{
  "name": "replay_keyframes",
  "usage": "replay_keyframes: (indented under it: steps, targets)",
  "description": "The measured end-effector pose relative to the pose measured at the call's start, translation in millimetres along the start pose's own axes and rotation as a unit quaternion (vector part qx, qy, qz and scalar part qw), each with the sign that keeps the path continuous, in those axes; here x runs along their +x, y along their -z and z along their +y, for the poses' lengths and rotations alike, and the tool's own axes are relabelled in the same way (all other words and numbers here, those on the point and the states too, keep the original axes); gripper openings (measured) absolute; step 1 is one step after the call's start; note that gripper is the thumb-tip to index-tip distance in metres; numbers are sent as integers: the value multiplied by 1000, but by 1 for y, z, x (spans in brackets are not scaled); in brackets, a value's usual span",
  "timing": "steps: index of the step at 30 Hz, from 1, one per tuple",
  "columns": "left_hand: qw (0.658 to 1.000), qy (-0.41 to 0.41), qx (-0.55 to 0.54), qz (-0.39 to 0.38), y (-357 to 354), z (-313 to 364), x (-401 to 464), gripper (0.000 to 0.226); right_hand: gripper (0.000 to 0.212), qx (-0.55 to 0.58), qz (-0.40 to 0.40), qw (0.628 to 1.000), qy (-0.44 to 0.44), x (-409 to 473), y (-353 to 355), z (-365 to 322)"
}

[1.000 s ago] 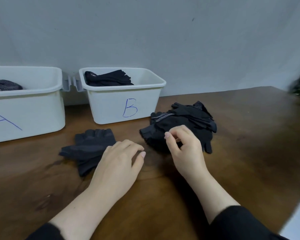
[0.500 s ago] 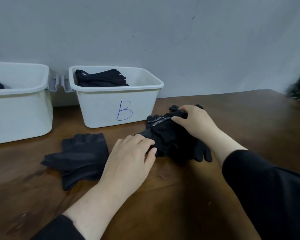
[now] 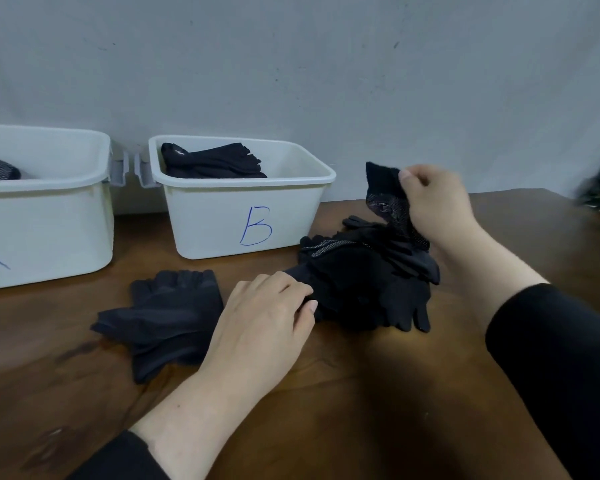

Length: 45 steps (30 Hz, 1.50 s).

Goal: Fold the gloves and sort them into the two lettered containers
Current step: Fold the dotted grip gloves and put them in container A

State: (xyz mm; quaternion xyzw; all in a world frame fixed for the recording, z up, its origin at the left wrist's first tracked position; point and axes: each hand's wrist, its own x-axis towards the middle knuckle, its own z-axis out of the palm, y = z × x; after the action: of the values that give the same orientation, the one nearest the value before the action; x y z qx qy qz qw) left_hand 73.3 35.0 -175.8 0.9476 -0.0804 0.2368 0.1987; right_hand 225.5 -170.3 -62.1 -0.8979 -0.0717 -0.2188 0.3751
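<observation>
Right hand (image 3: pixel 437 206) pinches glove (image 3: pixel 387 195) lifted above pile (image 3: pixel 364 282); left hand (image 3: pixel 267 320) flat, fingers relaxed, touching pile's left edge on table (image 3: pixel 361 410).

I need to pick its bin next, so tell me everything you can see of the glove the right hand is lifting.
The lifted glove is black fabric, limp, with pale grip dots across its lower part. The right hand pinches its upper edge and holds it above the pile of gloves, in front of the wall and right of container B. Its top corner stands up; its lower end hangs down to the pile, where dark cloth hides whether it is free. Its fingers are not visible.
</observation>
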Motion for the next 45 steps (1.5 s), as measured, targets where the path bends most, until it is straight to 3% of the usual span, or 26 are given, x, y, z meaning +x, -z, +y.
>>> replay_keyframes:
  steps: [2, 6, 12, 15, 18, 20, 23, 25, 27, 31, 34, 40, 45]
  targets:
    - [1000, -3, 6, 11, 3, -1, -1, 29, 27, 22, 9, 1000, 7, 1, 16, -15]
    - [999, 1, 41, 20, 10, -12, -6, 34, 20, 233, -40, 970, -61, -9, 37, -44]
    - [982, 63, 98, -152, 30, -54, -29, 47, 15, 313, -158, 927, -130, -43, 26, -74]
    - [979, 80, 106, -154, 46, -68, -45, 46, 14, 285, -249, 917, -126, -62, 6, -82]
    - [978, 98, 115, -146, 63, -84, -64, 46, 14, 240, -283, 923, -102, -78, -21, -94]
    - [977, 112, 117, -141, 75, -97, -76, 47, 21, 209, -270, 938, -65, -85, -39, -106]
    - [979, 126, 99, -129, 94, -113, -92, 46, 27, 120, -182, 974, 70, -88, -56, -124]
    - [983, 130, 84, -98, 102, -120, -98, 43, 20, 110, -128, 974, 153, -95, -57, -135]
    - [989, 129, 65, -41, 108, -123, -101, 38, 16, 122, -123, 961, 214, -111, -59, -135]
    - [992, 104, 51, 58, 110, -116, -98, 26, 15, 63, -233, 935, 259, -173, -83, -84]
    - [997, 68, 32, 26, 105, -108, -95, 27, 24, 3, -295, 924, 242, -209, -92, -51]
    - [991, 1, 28, -127, 84, -94, -96, 33, 29, -10, -299, 920, 252, -215, -96, -46]
    - [993, -5, 40, -114, 77, -94, -95, 35, 25, -5, -282, 923, 262, -214, -96, -45]
